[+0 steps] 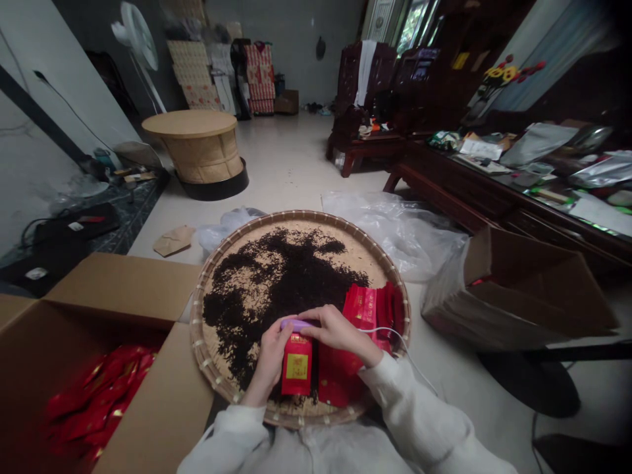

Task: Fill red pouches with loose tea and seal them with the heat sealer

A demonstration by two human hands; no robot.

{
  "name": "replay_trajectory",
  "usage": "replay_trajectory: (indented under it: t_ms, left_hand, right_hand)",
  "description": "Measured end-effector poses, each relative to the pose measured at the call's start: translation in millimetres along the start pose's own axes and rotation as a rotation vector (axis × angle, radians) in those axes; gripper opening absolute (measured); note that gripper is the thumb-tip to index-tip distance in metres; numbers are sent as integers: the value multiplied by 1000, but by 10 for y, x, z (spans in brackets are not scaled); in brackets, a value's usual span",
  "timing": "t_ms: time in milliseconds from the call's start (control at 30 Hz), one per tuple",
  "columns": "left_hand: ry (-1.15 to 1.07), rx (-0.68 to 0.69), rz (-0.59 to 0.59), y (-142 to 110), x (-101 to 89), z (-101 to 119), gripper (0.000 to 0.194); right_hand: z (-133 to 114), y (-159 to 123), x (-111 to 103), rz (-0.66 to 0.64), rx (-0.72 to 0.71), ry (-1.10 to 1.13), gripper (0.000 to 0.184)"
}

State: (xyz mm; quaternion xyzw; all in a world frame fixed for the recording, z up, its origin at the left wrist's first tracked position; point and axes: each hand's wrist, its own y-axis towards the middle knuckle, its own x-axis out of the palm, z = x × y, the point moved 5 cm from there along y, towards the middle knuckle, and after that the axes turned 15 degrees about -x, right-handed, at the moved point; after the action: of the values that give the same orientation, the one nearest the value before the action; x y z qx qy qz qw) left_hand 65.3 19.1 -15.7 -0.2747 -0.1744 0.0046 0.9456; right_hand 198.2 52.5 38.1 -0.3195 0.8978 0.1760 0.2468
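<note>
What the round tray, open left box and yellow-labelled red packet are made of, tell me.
Round tray: probably woven bamboo, matte tan, with bindings spaced along its rim. Left box: cardboard by its look, dull brown, with stiff folded flaps. Red packet: perhaps plastic or foil film, smooth and bright, though coated paper is possible.
</note>
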Motion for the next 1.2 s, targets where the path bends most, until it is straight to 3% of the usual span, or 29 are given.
replay_trajectory:
  t_ms: [700, 933, 1067, 1200]
  left_hand:
    - [-39, -13, -15, 13, -6, -15, 48]
    - [-27, -293, -157, 19, 36, -289, 71]
    - [30, -303, -217, 28, 27, -334, 75]
    - [3, -440, -268, 21, 9, -353, 88]
  right_hand:
    - [-7, 2, -2, 7, -8, -11, 31]
    - [68, -16, -14, 58, 51, 41, 30]
    - [265, -63, -107, 137, 92, 112, 40]
    - [507, -157, -289, 227, 153, 56, 47]
